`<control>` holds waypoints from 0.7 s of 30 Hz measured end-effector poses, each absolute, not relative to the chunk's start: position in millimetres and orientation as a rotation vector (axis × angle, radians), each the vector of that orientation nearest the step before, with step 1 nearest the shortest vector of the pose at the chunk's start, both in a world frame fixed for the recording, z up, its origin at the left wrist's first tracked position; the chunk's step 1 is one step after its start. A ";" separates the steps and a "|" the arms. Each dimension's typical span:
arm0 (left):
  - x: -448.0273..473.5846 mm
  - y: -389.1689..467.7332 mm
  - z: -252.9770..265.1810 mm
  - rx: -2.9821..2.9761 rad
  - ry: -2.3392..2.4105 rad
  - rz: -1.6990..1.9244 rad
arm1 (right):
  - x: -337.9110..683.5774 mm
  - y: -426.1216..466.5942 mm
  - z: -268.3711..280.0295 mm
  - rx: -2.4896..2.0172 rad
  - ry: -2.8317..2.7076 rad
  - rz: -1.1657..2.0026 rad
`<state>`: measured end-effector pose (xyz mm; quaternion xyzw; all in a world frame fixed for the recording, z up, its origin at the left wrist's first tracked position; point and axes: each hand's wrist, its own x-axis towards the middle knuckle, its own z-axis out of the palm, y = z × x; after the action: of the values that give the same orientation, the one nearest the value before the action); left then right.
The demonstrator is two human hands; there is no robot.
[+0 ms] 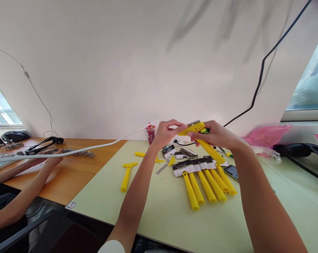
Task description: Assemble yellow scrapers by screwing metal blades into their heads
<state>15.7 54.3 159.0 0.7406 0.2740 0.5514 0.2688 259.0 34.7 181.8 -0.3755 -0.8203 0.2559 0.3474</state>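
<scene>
I hold a yellow scraper (pixel 211 151) with a metal blade along its head, raised above the table. My left hand (pixel 170 131) is closed, pinching the left end of the scraper head. My right hand (pixel 214 133) is closed around the other side, with its thumb on the head near the handle. A green-and-black handle (pixel 204 130), perhaps a screwdriver's, shows within the right hand; its far end is hidden. Below lie several yellow scrapers (pixel 192 193) in a row, with black-and-white cards (pixel 182 168) at their heads. A single scraper (pixel 126 178) lies apart to the left.
Near the wall are a red drink cup (pixel 150 133), another scraper (pixel 140 154), a loose metal blade (pixel 162 169) and dark packets (pixel 188 153). A phone (pixel 231 172) and pink plastic bag (pixel 264 135) lie right. A white cable (pixel 106 144) crosses left, before another person's hands (pixel 53 160).
</scene>
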 end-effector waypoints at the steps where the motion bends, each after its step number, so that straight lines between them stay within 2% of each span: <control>1: 15.5 54.0 159.1 1.998 0.738 1.485 | 259.2 34.6 181.7 -0.978 -2.129 0.664; 21: 17.0 55.7 157.1 1.995 0.655 1.485 | 266.0 34.5 180.8 -1.082 -2.073 0.584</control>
<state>17.0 55.7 157.1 0.7444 0.2445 0.5541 0.2812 266.0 34.5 180.8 -0.4192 -0.8031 0.2264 0.3578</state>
